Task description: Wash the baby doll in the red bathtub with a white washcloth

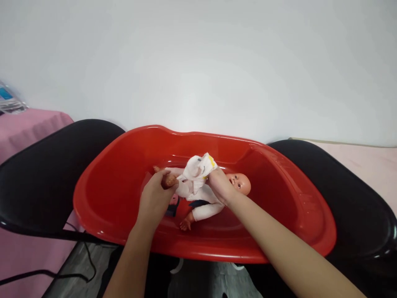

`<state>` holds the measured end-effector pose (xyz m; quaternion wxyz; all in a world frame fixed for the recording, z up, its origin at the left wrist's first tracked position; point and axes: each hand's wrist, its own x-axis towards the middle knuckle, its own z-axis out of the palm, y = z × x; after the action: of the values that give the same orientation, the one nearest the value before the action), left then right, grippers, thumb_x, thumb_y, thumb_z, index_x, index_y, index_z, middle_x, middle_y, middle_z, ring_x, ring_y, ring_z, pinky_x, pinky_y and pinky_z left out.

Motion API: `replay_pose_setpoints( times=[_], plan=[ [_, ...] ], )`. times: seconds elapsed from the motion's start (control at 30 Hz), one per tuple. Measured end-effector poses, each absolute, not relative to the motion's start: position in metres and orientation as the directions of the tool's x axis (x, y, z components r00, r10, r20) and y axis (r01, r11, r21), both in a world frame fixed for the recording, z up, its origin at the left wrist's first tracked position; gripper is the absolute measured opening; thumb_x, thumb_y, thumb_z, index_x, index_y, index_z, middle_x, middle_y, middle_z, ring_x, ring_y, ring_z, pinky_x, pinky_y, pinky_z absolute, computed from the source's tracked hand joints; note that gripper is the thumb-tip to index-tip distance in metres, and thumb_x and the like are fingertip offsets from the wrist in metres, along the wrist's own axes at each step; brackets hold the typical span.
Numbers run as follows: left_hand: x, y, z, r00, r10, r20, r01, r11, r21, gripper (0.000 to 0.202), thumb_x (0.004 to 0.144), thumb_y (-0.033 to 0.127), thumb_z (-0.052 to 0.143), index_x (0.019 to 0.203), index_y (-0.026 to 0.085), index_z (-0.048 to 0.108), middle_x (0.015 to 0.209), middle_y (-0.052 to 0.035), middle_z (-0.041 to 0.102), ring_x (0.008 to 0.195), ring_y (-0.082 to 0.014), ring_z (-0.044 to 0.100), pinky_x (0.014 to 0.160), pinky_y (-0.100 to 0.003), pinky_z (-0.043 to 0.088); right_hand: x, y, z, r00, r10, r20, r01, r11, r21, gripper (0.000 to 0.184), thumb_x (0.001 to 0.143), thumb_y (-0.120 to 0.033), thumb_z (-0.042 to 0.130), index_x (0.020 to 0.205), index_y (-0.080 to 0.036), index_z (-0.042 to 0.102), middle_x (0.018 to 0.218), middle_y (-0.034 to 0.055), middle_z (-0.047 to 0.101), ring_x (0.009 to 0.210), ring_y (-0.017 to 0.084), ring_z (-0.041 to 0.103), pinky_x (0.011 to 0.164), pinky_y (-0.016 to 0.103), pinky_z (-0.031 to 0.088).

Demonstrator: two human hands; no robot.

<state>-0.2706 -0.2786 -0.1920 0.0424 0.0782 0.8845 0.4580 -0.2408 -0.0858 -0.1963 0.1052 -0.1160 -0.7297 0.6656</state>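
Observation:
A baby doll [207,211] in a white long-sleeved garment lies on its back in a red baby bathtub [105,198], head to the right. My left hand [155,194] is closed around one of the doll's feet at the left. My right hand [218,184] grips a white cloth [198,169] with yellow and dark marks, bunched above the doll's legs and belly. The cloth and my right hand hide part of the doll's body. Near the tub's front wall, one doll arm stretches out. A dark and pink patch [173,205] shows beside the doll.
The tub spans two black chairs, a left seat [40,178] and a right seat [338,194]. Behind stands a white wall [198,66]. Pink cloth [34,128] with clear plastic packaging [12,101] is at the left. A black cable [46,273] runs at the lower left.

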Motion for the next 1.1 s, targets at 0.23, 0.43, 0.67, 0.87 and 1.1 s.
replay_pose_setpoints(
  times=[0.23, 0.43, 0.67, 0.87, 1.1],
  plan=[
    [-0.283, -0.3, -0.194, -0.991, 0.121, -0.053, 0.037, 0.641, 0.766, 0.034, 0.083, 0.033, 0.067, 0.115, 0.02, 0.068, 0.113, -0.0074, 0.073, 0.104, -0.0264, 0.067, 0.089, -0.034, 0.048, -0.24, -0.08, -0.201, -0.96, 0.267, 0.087, 0.01, 0.345, -0.939, 0.009, 0.071, -0.026, 0.058, 0.071, -0.021, 0.05, 0.073, -0.0035, 0.058, 0.07, 0.014, 0.05, 0.061, 0.025, 0.04],
    [-0.284, -0.305, -0.202, -0.989, 0.117, -0.094, 0.016, 0.704, 0.71, 0.029, 0.086, 0.038, 0.061, 0.11, 0.024, 0.067, 0.112, -0.0076, 0.072, 0.102, -0.0287, 0.067, 0.078, -0.034, 0.046, -0.252, -0.104, -0.171, -0.926, 0.314, -0.211, 0.236, 0.043, -0.971, 0.02, 0.074, -0.036, 0.065, 0.085, -0.019, 0.062, 0.067, 0.0003, 0.061, 0.061, 0.018, 0.056, 0.054, 0.029, 0.044],
    [-0.281, -0.309, -0.195, -0.984, 0.059, -0.167, -0.085, 0.673, 0.735, 0.033, 0.085, 0.037, 0.062, 0.116, 0.025, 0.064, 0.116, -0.0093, 0.072, 0.108, -0.0329, 0.066, 0.083, -0.038, 0.046, -0.276, -0.159, -0.16, -0.921, 0.314, -0.228, 0.132, -0.3, -0.945, 0.04, 0.067, -0.032, 0.077, 0.095, -0.023, 0.049, 0.079, -0.0028, 0.058, 0.067, 0.016, 0.06, 0.061, 0.03, 0.052],
    [-0.278, -0.308, -0.199, -0.986, 0.097, -0.137, -0.078, 0.455, 0.887, 0.031, 0.08, 0.024, 0.065, 0.11, 0.021, 0.067, 0.107, -0.0065, 0.074, 0.099, -0.0243, 0.069, 0.086, -0.032, 0.049, -0.274, -0.169, -0.168, -0.982, 0.139, 0.125, -0.134, -0.058, -0.989, 0.049, 0.068, -0.03, 0.077, 0.111, -0.025, 0.055, 0.104, 0.0009, 0.063, 0.093, 0.018, 0.062, 0.083, 0.031, 0.053],
    [-0.272, -0.304, -0.197, -0.992, 0.099, -0.074, -0.037, 0.329, 0.944, 0.036, 0.076, 0.019, 0.067, 0.111, 0.02, 0.065, 0.098, -0.0045, 0.074, 0.093, -0.0249, 0.068, 0.078, -0.029, 0.05, -0.265, -0.171, -0.166, -0.942, -0.111, 0.316, -0.334, 0.274, -0.902, 0.048, 0.077, -0.009, 0.054, 0.121, -0.027, 0.063, 0.125, 0.0015, 0.064, 0.116, 0.02, 0.06, 0.102, 0.038, 0.048]
  ],
)
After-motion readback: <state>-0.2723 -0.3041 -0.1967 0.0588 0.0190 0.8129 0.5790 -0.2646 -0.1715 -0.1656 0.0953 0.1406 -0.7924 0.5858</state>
